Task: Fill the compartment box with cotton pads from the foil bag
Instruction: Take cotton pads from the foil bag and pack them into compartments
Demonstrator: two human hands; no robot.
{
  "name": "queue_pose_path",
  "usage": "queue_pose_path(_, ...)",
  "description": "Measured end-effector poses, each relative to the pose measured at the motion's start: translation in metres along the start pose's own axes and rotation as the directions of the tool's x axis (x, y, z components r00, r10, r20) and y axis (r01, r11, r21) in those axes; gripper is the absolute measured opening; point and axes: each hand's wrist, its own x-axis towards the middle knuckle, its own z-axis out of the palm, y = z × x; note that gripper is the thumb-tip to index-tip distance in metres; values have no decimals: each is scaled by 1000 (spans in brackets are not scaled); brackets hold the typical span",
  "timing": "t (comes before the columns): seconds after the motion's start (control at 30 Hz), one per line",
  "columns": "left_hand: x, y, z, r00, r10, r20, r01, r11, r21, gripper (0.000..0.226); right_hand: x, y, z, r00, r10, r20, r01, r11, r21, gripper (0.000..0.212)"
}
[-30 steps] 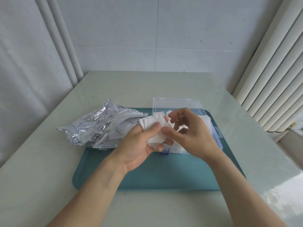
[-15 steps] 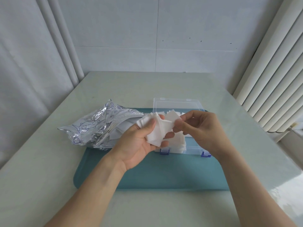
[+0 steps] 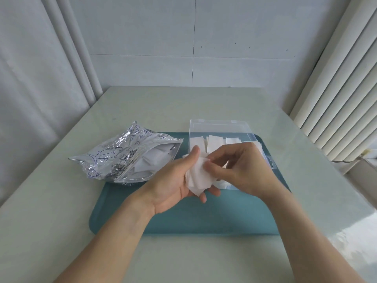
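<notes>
Holding a small fanned stack of cotton pads in our left hand, we keep the thumb pressed over the top of the stack and the fingers curled beneath, so the loose sheets cannot slide apart. Our right hand comes in from the other side, thumb and forefinger pinching the upper edge of the stack; we judge this is to peel a few pads off, or to square them up, before they go down. Both hands hover just in front of the clear compartment box, which sits on the far right part of the teal tray with its lid tipped back, so nothing blocks the way in. White pads already stand in the back compartments, at least three stacks side by side; the nearer compartments are hidden behind our hands, so we cannot tell how full they are. The foil bag lies on its side at the tray's left end, partly on the desk, its mouth gaping toward the box with more white pads visible inside, handy for the next reach. Working above the tray means any dropped pad should land somewhere easy to recover
</notes>
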Motion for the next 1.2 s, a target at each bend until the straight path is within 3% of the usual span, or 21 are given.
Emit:
queue_pose_path(0.13,2,-1,2,987,100,-127,-98,995,23,26,3,3,3,980,-7,-197,-11,996,-88,14)
queue_pose_path(0.23,2,4,1,974,118,-195,-144,981,-129,25,4,7,-5,996,90,6,-90,995,-53,16)
queue_pose_path(0.3,1,7,1,975,102,-196,-141,970,-198,24,4,9,-5,997,76,27,-75,996,-43,8)
queue_pose_path(0.5,2,8,3,984,106,-145,-136,968,-209,31,7,9,-18,992,103,-69,-88,978,187,2)
queue_pose_path(0.7,7,3,-8,921,127,-368,-185,974,-128,18,7,7,-40,958,162,-235,-52,909,413,20)
queue_pose_path(0.77,5,4,-9,932,106,-346,-149,984,-100,18,6,4,-43,979,133,-154,-37,861,507,22)
queue_pose_path(0.83,5,3,-6,964,61,-258,-84,993,-78,29,2,2,-38,999,52,16,-53,891,450,18)
queue_pose_path(0.97,0,-2,-3,992,-126,-11,127,988,88,43,-4,-2,-22,961,-10,277,-24,992,120,11)
queue_pose_path(1.1,-5,0,-2,960,-227,162,215,973,89,58,-3,0,-14,988,-41,146,58,991,-119,12)
queue_pose_path(1.2,-6,-1,-4,966,-201,161,171,969,180,50,-3,1,-6,997,-70,21,72,985,-159,16)
